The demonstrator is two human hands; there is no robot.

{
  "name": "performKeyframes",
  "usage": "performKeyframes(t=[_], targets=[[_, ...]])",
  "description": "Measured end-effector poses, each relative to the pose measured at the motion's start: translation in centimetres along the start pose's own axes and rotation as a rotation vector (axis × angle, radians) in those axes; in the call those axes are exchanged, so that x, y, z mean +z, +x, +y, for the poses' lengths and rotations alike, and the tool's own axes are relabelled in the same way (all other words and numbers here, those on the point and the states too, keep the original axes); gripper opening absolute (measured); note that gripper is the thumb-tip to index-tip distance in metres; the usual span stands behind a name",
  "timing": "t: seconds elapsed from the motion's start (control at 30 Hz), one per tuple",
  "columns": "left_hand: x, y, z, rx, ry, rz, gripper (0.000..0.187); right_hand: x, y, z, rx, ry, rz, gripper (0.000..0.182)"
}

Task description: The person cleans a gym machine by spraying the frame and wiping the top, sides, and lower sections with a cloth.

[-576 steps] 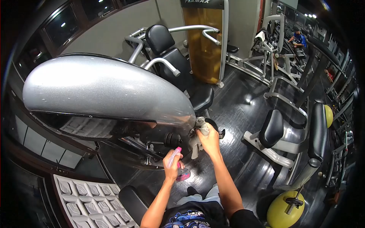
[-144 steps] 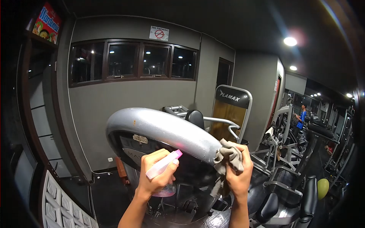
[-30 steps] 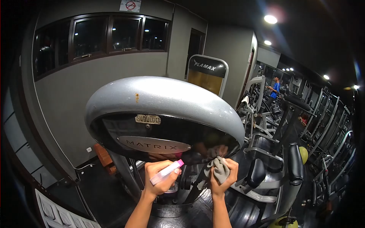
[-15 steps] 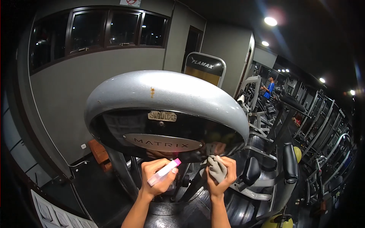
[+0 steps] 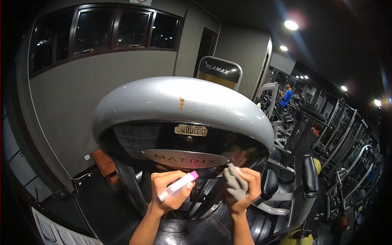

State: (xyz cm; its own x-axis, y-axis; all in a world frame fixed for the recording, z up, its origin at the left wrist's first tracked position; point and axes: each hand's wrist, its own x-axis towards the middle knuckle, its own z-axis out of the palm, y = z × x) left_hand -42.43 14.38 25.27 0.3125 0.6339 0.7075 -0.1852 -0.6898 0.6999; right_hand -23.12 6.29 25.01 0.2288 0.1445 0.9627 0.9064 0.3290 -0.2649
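My left hand (image 5: 169, 192) is closed around a small translucent bottle (image 5: 175, 188) with a pink top, tilted up to the right. It is just below the front of a large rounded gym machine head (image 5: 179, 92), silver above and black on its face. My right hand (image 5: 246, 188) grips a crumpled grey cloth (image 5: 236, 181), whose upper end is at the black face near the right end of the oval MATRIX plate (image 5: 185, 159); whether it touches cannot be told. A worn SHOULDER label (image 5: 190, 130) is above the plate, and a rusty mark (image 5: 181, 103) shows on the silver rim.
Behind the machine stands a PLAMAX panel (image 5: 220, 69). Gym machines with black pads (image 5: 310, 175) line the right side. A person in a blue top (image 5: 287, 96) is far back. A wooden block (image 5: 104, 163) rests on the floor at left, and a yellow-green ball (image 5: 297, 237) is at the lower right.
The machine head sits slightly farther right and lower in view. My right hand has moved right with the cloth, which now points up toward the plate's right end. My left hand keeps its grip.
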Motion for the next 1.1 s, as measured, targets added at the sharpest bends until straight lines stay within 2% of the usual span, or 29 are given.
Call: performKeyframes(t=[0.03, 0.13, 0.23, 0.3, 0.37, 0.43, 0.53, 0.57, 0.63, 0.77, 0.83, 0.9, 0.97, 1.1], targets=[[0.0, 0.1, 0.1, 0.001, -0.003, -0.004, 0.017, -0.1, 0.5, -0.6, -0.046, 0.060, -0.086, 0.040], [0.1, 0.2, 0.2, -0.029, -0.075, 0.011, 0.017, 0.2, 0.1, -2.0, -0.078, -0.040, -0.306, 0.043], [-0.2, 0.1, -0.1, -0.053, -0.112, 0.014, 0.017, -0.9, 1.3, -0.3, -0.094, 0.010, -0.168, 0.042], [-0.3, 0.0, -0.1, -0.101, -0.133, -0.005, 0.017, -1.6, 2.8, -0.1, -0.026, -0.098, 0.000, 0.038], [-0.1, 0.1, -0.3, -0.051, -0.124, 0.003, 0.022, -1.6, 3.9, -0.4, -0.017, -0.147, 0.031, 0.037], [0.1, 0.1, -0.2, 0.002, -0.110, 0.007, 0.027, -1.1, 3.8, -0.7, -0.103, -0.070, -0.013, 0.038], [0.1, 0.0, 0.1, -0.088, -0.156, 0.013, 0.028, 0.0, 2.9, -2.1, -0.163, 0.000, -0.227, 0.039], [0.1, -0.1, 0.1, -0.094, -0.197, 0.016, 0.023, 0.1, 2.7, -2.6, -0.165, -0.084, -0.258, 0.041], [0.1, 0.0, 0.2, -0.096, -0.229, 0.022, 0.019, -0.7, 4.1, -1.9, -0.161, 0.006, -0.258, 0.042], [0.1, 0.0, 0.6, -0.090, -0.225, 0.042, 0.019, -2.1, 6.8, -0.9, -0.124, -0.084, -0.082, 0.041], [0.3, 0.2, 0.8, -0.087, -0.222, 0.062, 0.019, -1.6, 7.3, -1.3, -0.101, -0.089, -0.083, 0.042], [0.6, 0.5, 1.0, -0.012, -0.240, 0.092, 0.020, -0.6, 7.2, -1.7, -0.217, 0.006, -0.145, 0.042], [0.9, 0.7, 2.0, -0.025, -0.241, 0.094, 0.021, 0.0, 6.7, -3.0, -0.239, -0.015, -0.246, 0.043], [0.9, 1.5, 3.1, -0.052, -0.322, 0.126, 0.022, -1.5, 8.5, -2.2, -0.184, 0.018, -0.275, 0.040]])
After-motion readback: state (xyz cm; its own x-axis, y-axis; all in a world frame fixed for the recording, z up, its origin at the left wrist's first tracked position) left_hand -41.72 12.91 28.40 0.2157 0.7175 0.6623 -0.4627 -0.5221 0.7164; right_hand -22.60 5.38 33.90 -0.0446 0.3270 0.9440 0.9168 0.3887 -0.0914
